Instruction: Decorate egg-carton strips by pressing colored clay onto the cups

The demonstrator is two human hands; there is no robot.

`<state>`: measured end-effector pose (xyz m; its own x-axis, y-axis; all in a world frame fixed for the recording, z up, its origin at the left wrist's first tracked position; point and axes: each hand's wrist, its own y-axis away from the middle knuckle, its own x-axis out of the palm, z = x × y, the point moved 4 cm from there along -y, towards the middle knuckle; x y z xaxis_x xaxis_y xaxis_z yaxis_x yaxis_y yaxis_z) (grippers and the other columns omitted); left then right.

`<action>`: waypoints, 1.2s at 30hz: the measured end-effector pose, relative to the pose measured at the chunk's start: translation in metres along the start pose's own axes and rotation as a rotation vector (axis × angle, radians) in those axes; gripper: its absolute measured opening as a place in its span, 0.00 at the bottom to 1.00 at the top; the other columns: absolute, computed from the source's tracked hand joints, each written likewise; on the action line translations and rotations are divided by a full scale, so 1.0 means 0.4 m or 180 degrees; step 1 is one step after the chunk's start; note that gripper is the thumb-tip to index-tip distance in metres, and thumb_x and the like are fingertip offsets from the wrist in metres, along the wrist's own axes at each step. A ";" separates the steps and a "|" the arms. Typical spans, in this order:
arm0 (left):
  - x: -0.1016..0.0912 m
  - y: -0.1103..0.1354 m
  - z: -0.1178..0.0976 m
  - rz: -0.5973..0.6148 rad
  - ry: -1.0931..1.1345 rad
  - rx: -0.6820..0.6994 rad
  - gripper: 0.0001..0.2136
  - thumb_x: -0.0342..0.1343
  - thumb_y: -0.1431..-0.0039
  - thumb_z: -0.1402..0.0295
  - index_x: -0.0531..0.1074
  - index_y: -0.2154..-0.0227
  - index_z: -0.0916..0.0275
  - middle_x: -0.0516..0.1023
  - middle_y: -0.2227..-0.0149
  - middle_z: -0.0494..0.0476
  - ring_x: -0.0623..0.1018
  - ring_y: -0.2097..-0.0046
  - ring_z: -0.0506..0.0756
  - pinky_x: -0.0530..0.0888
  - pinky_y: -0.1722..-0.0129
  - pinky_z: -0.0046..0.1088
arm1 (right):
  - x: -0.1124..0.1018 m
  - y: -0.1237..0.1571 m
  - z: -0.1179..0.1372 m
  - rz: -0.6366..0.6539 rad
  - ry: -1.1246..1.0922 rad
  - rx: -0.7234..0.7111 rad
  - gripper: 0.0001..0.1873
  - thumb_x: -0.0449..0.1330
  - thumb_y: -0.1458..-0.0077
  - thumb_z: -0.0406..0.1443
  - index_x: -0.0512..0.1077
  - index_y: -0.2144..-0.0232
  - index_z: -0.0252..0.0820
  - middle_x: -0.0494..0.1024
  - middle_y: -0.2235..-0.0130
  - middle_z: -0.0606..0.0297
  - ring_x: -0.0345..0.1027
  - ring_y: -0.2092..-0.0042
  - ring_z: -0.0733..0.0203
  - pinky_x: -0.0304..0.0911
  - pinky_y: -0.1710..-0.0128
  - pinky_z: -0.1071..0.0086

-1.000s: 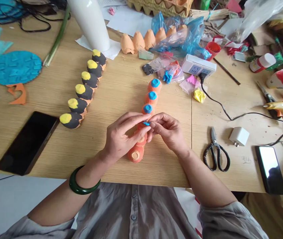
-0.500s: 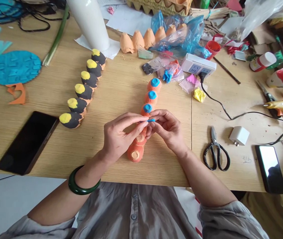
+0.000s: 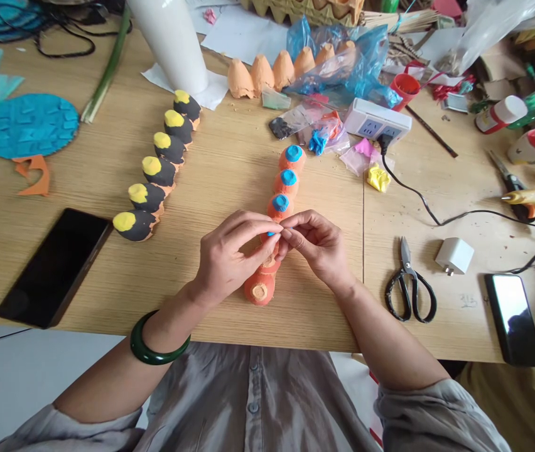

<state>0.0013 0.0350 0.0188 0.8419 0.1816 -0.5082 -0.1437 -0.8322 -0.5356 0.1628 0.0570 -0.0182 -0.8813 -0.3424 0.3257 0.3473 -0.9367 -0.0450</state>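
The person's left hand (image 3: pixel 230 254) and right hand (image 3: pixel 317 248) meet at the middle of an orange-painted egg-carton strip (image 3: pixel 288 190), which lies lengthwise on the wooden table (image 3: pixel 220 176) in front of the grey shirt (image 3: pixel 220 395). Each hand has its thumb and forefinger drawn together, pinching a small piece of blue clay (image 3: pixel 271 233) just over a cup of the strip; the fingers cover most of that piece, so its shape is hard to make out. The 3 cups farthest from the person carry blue clay caps (image 3: pixel 288 177), while the nearest cup has a bare, pale tip (image 3: pixel 259 292).

A dark green bangle (image 3: pixel 159 357) circles the left forearm. To the left of the hands stands a 2nd strip (image 3: pixel 161 173) of 6 black cups with yellow tops, near a black phone (image 3: pixel 55 270). Scissors (image 3: pixel 407 270) with black handles lie to the right, beside a white plug adapter (image 3: pixel 454 255). Beyond the orange strip are a white power strip (image 3: pixel 378 119) and a lump of yellow clay (image 3: pixel 378 178).
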 end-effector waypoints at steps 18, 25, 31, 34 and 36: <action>-0.039 0.076 0.026 -0.0242 0.1533 -0.1695 0.14 0.58 0.28 0.61 0.80 0.46 0.60 0.87 0.49 0.61 0.88 0.55 0.56 0.87 0.50 0.38 | -0.039 -0.010 -0.019 -0.0776 0.0229 0.0044 0.17 0.73 0.42 0.48 0.77 0.60 0.45 0.78 0.69 0.69 0.73 0.70 0.65 0.81 0.68 0.65; -0.030 0.090 0.031 -0.0091 0.2290 -0.2143 0.11 0.60 0.31 0.63 0.83 0.51 0.57 0.87 0.54 0.59 0.87 0.64 0.53 0.87 0.59 0.35 | -0.047 -0.014 -0.018 -0.0855 0.0296 -0.0019 0.15 0.71 0.40 0.47 0.77 0.61 0.44 0.80 0.67 0.68 0.72 0.73 0.67 0.78 0.71 0.69; -0.025 0.094 0.053 -0.0111 0.2734 -0.2622 0.09 0.65 0.38 0.66 0.85 0.57 0.61 0.86 0.61 0.58 0.86 0.62 0.54 0.88 0.58 0.36 | -0.047 -0.014 -0.016 -0.0923 0.0274 0.0045 0.15 0.72 0.41 0.48 0.77 0.62 0.44 0.79 0.67 0.68 0.71 0.73 0.68 0.77 0.70 0.69; -0.029 0.099 0.054 -0.0055 0.2468 -0.2592 0.10 0.69 0.40 0.66 0.84 0.56 0.60 0.86 0.60 0.57 0.86 0.62 0.54 0.88 0.57 0.38 | -0.048 -0.014 -0.016 -0.0945 0.0280 0.0030 0.16 0.72 0.42 0.48 0.77 0.63 0.44 0.79 0.67 0.68 0.71 0.73 0.68 0.77 0.71 0.69; -0.033 0.103 0.047 -0.0021 0.2185 -0.2473 0.10 0.68 0.38 0.63 0.83 0.56 0.59 0.86 0.60 0.57 0.86 0.63 0.54 0.88 0.58 0.38 | -0.049 -0.015 -0.017 -0.0938 0.0297 -0.0005 0.16 0.71 0.41 0.48 0.77 0.63 0.44 0.78 0.67 0.69 0.70 0.73 0.68 0.77 0.71 0.69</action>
<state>-0.0255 0.0081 -0.0094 0.9917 0.0523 0.1174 0.0319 -0.9850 0.1695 0.1757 0.0689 -0.0307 -0.9696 -0.0612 0.2368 0.0719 -0.9967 0.0370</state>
